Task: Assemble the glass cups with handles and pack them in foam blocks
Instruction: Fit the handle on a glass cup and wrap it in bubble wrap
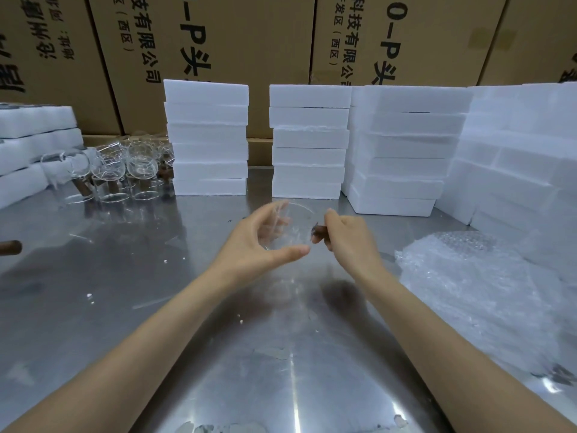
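A clear glass cup (pixel 295 226) is held above the steel table (pixel 156 307). My left hand (pixel 259 242) cups it, thumb under it and fingers behind it. My right hand (pixel 346 235) grips a dark brown wooden handle (pixel 318 234) at the cup's right side; the hand hides most of it. Several glass cups with brown handles (pixel 125 173) stand at the back left. White foam blocks rise in stacks at the back: one (pixel 209 142) left of centre, one (pixel 309 142) at centre, and a wider one (pixel 406 151) to the right.
More foam blocks (pixel 515 151) fill the right side, and others (pixel 34 145) lie at the far left. Bubble wrap (pixel 480 295) lies on the table at right. A loose brown handle (pixel 11 246) sits at the left edge. Cardboard boxes (pixel 218 42) wall the back.
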`<state>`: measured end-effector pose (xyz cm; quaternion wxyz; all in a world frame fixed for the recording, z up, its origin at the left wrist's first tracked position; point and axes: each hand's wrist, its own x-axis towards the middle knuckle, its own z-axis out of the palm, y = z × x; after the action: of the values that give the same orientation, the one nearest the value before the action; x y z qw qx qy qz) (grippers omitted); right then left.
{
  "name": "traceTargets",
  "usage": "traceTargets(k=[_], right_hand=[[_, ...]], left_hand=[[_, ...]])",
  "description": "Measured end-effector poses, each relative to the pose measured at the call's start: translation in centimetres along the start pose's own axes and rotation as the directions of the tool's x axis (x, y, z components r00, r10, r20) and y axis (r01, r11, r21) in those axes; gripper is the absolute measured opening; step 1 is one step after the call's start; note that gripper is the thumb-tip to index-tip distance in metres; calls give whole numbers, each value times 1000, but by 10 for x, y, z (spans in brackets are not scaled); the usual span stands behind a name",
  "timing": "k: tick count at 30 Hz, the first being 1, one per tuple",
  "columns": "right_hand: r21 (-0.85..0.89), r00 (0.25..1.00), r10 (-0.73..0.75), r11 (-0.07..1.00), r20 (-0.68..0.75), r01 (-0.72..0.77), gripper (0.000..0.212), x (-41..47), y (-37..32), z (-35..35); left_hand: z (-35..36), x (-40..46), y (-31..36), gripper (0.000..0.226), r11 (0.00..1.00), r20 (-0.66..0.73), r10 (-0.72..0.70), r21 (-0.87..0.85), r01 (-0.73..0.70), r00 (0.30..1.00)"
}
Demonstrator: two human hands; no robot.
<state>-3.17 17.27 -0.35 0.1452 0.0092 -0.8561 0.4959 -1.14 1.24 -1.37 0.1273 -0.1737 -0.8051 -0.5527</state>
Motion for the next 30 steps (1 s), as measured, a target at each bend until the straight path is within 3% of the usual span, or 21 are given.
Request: traceTargets(k=[3,6,10,11,13,14,16,18,20,24,30], right_hand=[[-269,963,-252,938,-94,219,45,-5,-3,2],[-368,930,-365,871,-46,324,47,-7,-4,5],[-296,940,-341,900,-19,320,53,-6,-5,7],[-260,956,-293,924,-14,279,54,-5,-4,7],[-142,987,-156,977,25,158,54,-2,-2,6],[-84,994,-96,991,53,101,53,-1,-1,5],[-28,994,-22,999,107,25,51,0,-1,3],[-19,992,10,1000,129,-7,51,0,-3,3],[-26,989,6,1000,146,-3,53,-1,-5,3],[-43,990,-23,999,136,30,54,-5,-8,6],[-148,991,-60,986,120,78,57,-10,-6,12]], left_hand=[[3,1,-1,53,998,-109,-55,-41,51,992],[4,4,1,18,992,-123,-79,-104,66,989],[4,1,8,60,991,-115,-122,-71,115,986],[4,0,8,58,993,-120,-119,-36,116,986],[5,-4,12,33,998,-110,-46,28,50,993],[6,-6,14,34,997,-101,-13,70,20,995],[8,-7,11,73,985,-136,92,155,-70,986],[10,-7,11,84,950,-126,226,247,-190,966],[13,-7,10,82,932,-122,298,253,-261,947],[16,-7,8,61,945,-227,304,192,-263,925],[19,-3,11,48,991,-369,80,-71,-114,926]])
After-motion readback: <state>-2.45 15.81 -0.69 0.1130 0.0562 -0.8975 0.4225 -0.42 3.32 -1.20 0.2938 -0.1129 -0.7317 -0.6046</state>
